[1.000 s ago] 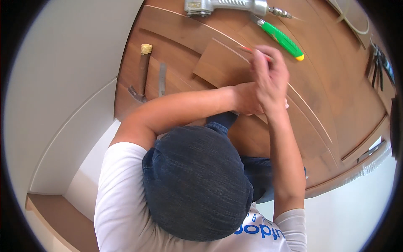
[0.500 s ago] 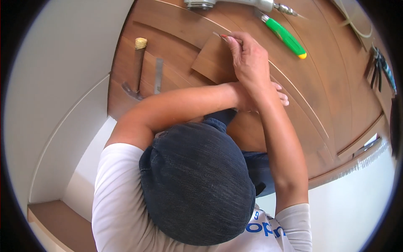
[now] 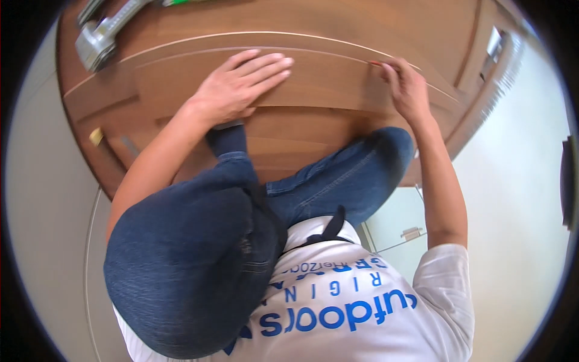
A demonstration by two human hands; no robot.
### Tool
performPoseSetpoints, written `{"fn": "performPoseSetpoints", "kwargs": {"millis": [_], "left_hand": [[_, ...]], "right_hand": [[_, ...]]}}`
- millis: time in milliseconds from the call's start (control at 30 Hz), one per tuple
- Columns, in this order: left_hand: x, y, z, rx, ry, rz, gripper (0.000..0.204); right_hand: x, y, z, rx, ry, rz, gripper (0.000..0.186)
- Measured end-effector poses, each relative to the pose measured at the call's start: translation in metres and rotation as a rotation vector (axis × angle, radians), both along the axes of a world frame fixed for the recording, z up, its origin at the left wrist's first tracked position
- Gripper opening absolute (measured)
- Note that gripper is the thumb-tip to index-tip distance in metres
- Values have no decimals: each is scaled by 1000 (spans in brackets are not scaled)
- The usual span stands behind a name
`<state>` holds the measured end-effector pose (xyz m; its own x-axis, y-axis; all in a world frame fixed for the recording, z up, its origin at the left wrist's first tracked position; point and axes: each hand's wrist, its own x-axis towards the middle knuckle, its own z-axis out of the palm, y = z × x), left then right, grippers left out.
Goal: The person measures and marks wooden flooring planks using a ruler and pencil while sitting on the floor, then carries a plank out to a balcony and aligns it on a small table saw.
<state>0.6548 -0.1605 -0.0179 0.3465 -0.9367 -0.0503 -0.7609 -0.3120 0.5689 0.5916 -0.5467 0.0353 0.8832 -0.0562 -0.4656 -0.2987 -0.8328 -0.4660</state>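
My left hand [image 3: 241, 87] lies on a long brown wooden board [image 3: 324, 81], fingers stretched out flat and slightly apart near its upper edge. My right hand [image 3: 407, 90] is closed in a pinch on a thin red pencil [image 3: 377, 63], its tip at that edge toward the board's right part. The board rests on a larger brown wooden surface [image 3: 325, 18]. My bent legs [image 3: 338, 175], in blue jeans, are just below the board, between my forearms.
A silver pneumatic tool [image 3: 102, 39] lies at the upper left, beside part of a green knife [image 3: 181, 2]. A yellow-ended wooden handle [image 3: 96, 137] and a metal strip [image 3: 129, 145] lie left of my left forearm. A pale wall or floor [image 3: 42, 199] borders the wood.
The view has swung round. My hands were crossed and overlapping; now my left hand has moved left, spread on the board, and my right hand with the pencil is at the right.
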Motion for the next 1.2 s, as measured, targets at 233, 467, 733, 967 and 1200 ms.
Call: {"fn": "performPoseSetpoints", "kwargs": {"millis": [233, 467, 733, 967, 1200], "left_hand": [[1, -10, 5, 91, 28, -81, 101], [-3, -16, 11, 148, 26, -35, 102], [-4, -18, 7, 129, -21, -40, 105], [-4, -17, 12, 117, -8, -27, 98], [-12, -24, 24, 252, -85, 78, 111]], "right_hand": [[11, 20, -7, 207, -85, 53, 18], [-44, -127, 2, 52, 68, -169, 19], [-42, -130, 2, 83, 25, -137, 20], [-67, -162, 28, 26, -116, -241, 19], [-92, -24, 48, 57, -212, 120, 36]]}}
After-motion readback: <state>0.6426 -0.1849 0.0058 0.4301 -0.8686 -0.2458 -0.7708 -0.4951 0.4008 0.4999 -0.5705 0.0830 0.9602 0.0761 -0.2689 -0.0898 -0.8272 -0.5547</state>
